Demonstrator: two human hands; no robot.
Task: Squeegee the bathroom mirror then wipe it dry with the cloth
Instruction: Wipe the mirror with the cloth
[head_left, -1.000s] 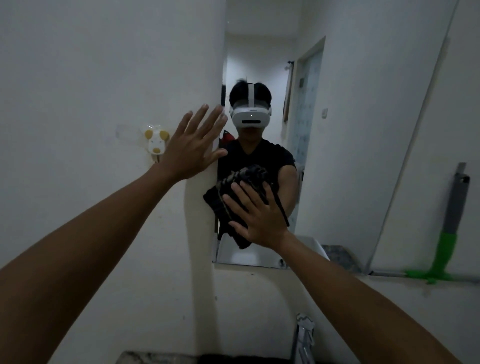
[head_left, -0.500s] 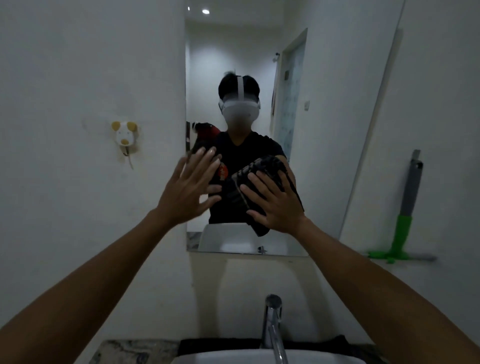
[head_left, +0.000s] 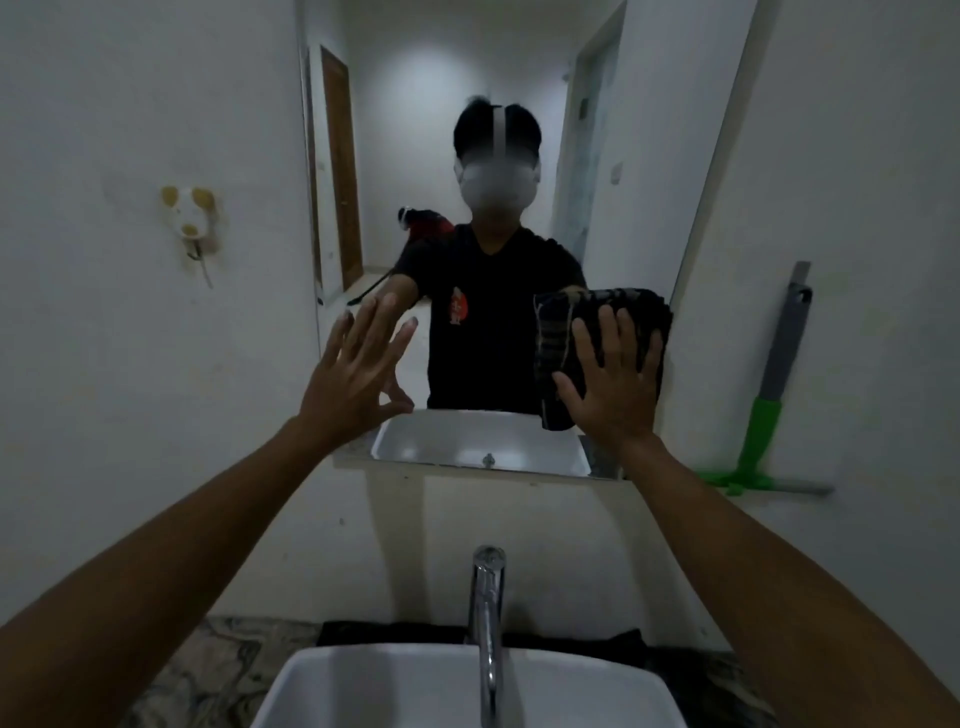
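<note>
A person stands facing a tall bathroom mirror (head_left: 519, 130) fixed to a white wall, both bare arms stretched out toward the glass.

The right hand (head_left: 613, 384) lies flat with its fingers spread, palm pressing a dark folded cloth (head_left: 561, 332) against the lower right part of the mirror, close to the mirror's right edge. The cloth shows above and to the left of the hand; it is pinned under the palm rather than pinched between fingers.

The left hand (head_left: 358, 374) is open too, fingers fanned apart and holding nothing, at the lower left part of the mirror near its left edge. Whether its fingertips touch the glass cannot be told.

To the right of the mirror, a squeegee (head_left: 769, 395) with a grey handle and a green neck leans upright against the wall, its blade resting on a narrow ledge level with the mirror's bottom edge. Neither hand touches it.

To the left of the mirror, a small white and yellow hook (head_left: 188, 213) is stuck to the wall.

Below the mirror, a chrome tap (head_left: 487, 623) rises over a white basin (head_left: 389, 691) set on a marbled counter (head_left: 218, 660). The mirror reflects the person in a black shirt, the basin, and a lit room behind.
</note>
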